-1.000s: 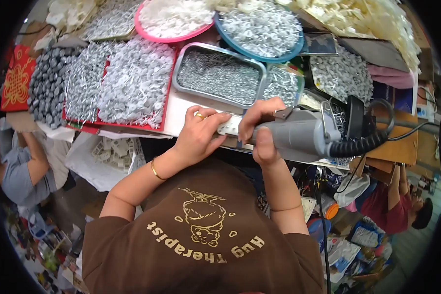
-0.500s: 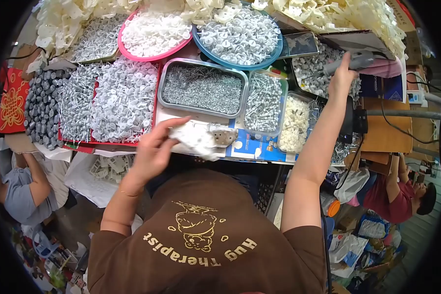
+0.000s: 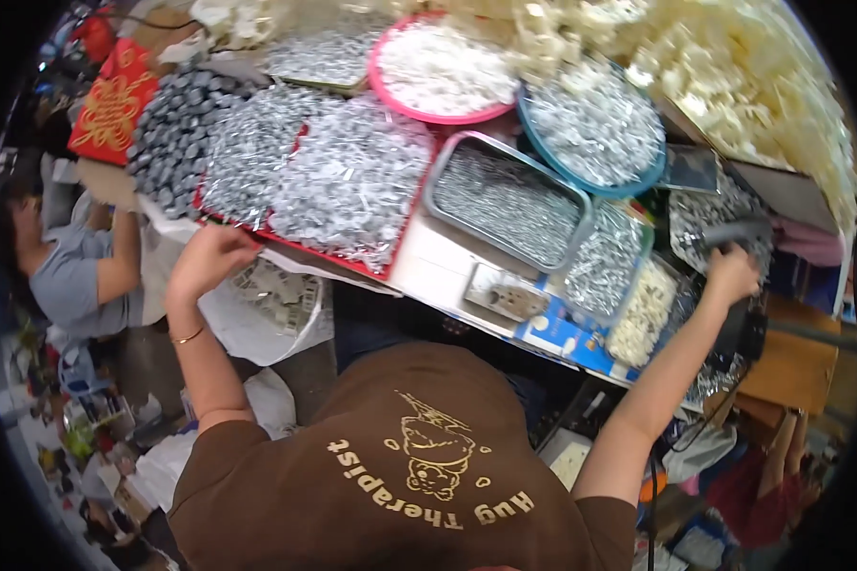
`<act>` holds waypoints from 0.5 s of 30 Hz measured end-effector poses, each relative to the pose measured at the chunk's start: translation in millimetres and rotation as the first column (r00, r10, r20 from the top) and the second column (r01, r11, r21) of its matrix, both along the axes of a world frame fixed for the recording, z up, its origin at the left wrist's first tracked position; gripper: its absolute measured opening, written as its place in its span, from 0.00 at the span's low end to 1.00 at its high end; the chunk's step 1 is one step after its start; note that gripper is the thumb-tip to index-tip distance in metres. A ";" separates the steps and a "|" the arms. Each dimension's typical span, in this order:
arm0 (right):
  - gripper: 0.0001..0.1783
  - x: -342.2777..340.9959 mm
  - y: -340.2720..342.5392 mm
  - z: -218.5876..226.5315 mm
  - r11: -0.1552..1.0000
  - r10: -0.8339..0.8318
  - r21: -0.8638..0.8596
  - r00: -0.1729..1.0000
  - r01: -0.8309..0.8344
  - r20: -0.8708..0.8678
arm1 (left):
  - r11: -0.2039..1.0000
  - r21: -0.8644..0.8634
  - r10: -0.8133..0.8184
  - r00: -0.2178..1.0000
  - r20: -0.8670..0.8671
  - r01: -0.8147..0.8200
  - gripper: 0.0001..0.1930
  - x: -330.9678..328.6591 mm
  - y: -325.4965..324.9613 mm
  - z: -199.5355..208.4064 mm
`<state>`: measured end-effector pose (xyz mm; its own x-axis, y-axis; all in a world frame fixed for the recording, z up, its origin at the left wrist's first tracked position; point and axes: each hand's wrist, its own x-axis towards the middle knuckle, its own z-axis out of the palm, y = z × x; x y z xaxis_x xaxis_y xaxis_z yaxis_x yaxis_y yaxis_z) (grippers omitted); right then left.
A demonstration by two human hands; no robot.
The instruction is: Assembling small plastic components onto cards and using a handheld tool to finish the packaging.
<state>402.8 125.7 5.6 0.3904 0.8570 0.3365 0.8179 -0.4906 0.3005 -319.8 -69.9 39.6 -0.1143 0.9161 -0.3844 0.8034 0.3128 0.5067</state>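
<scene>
On the right, my right hand [image 3: 733,276] is wrapped round a grey handheld power tool [image 3: 739,231], above a box of small metal and white parts. My left hand [image 3: 214,259] is at the front edge of the red tray [image 3: 376,270], its fingers drawn together; whatever may be in them is too small or hidden to tell. Just below that hand hangs a white bag [image 3: 309,335] with several white plastic pieces [image 3: 276,293] inside. A small fixture block [image 3: 505,293] with a metal plate lies at the table's front edge, with neither hand on it.
Behind are a metal tray of screws [image 3: 505,205], a pink basin [image 3: 375,76] and blue basin [image 3: 659,176] of white-headed parts, and heaped cream plastic pieces [image 3: 762,86]. Dark grey caps [image 3: 176,143] lie left. Another person [image 3: 76,252] sits at left; a maroon sleeve [image 3: 757,495] shows at right.
My left hand has moved left from the fixture to the red tray's edge, and the white plastic piece no longer shows in it. The tool has moved closer to me. The view has turned.
</scene>
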 end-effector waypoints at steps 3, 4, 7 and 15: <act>0.14 -10.9 -0.7 4.9 0.999 -0.024 0.047 0.999 0.025 -0.021 | 0.990 0.141 -0.011 0.999 0.035 0.006 0.09 56.7 33.0 26.9; 0.12 -6.4 -3.0 1.9 0.994 0.017 0.112 1.000 -0.014 -0.020 | 0.962 0.269 -0.051 0.998 0.037 0.039 0.09 76.8 48.6 31.0; 0.12 25.1 -9.1 -8.6 0.986 0.055 0.168 0.942 0.002 -0.331 | 0.836 0.538 -0.129 0.992 -0.001 0.110 0.09 111.6 100.6 26.5; 0.17 -71.6 -44.7 21.8 0.813 0.363 0.583 0.794 -0.014 -0.488 | 0.342 0.882 -0.152 0.945 -0.289 0.324 0.11 164.9 281.6 -15.0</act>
<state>331.2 81.0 27.4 0.5028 0.6846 0.5277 0.8387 -0.2388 -0.4894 -155.0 211.7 24.6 0.2029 0.6871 0.6976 0.8428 -0.4852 0.2328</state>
